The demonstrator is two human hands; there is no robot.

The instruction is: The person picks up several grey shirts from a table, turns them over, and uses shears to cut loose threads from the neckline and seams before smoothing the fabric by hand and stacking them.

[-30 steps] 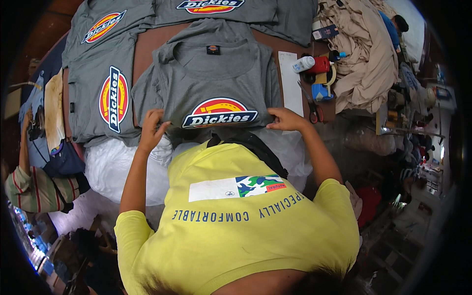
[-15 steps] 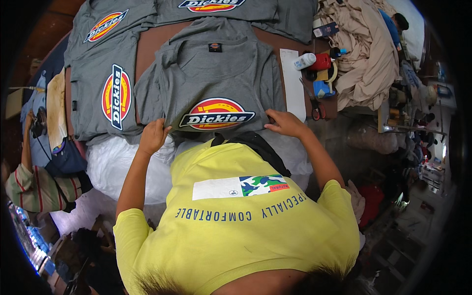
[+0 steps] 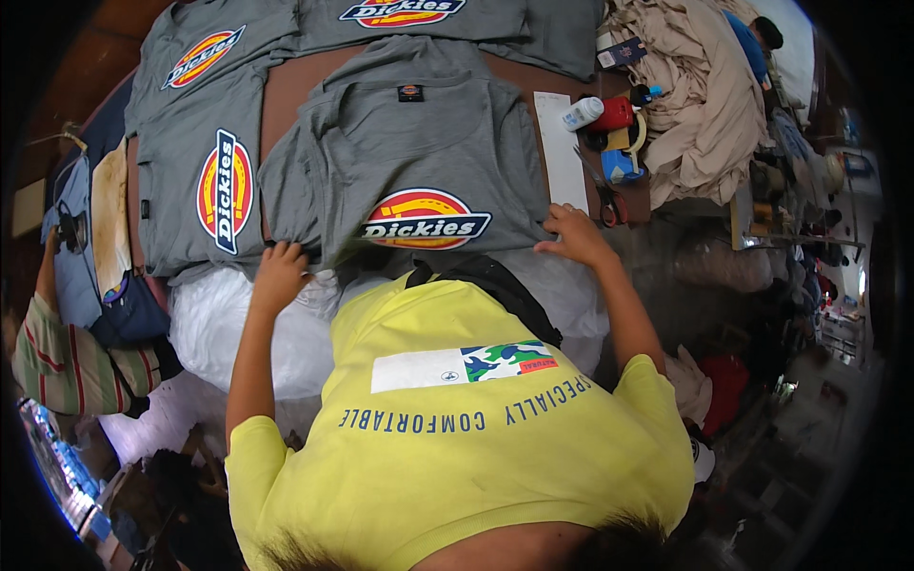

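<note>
Grey printed shirt [image 3: 433,162], left grip [image 3: 280,274] at near edge, right grip [image 3: 578,236] at corner

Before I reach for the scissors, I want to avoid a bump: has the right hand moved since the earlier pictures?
Yes: the right hand has moved rightward, closer to the scissors on the brown table.
</note>
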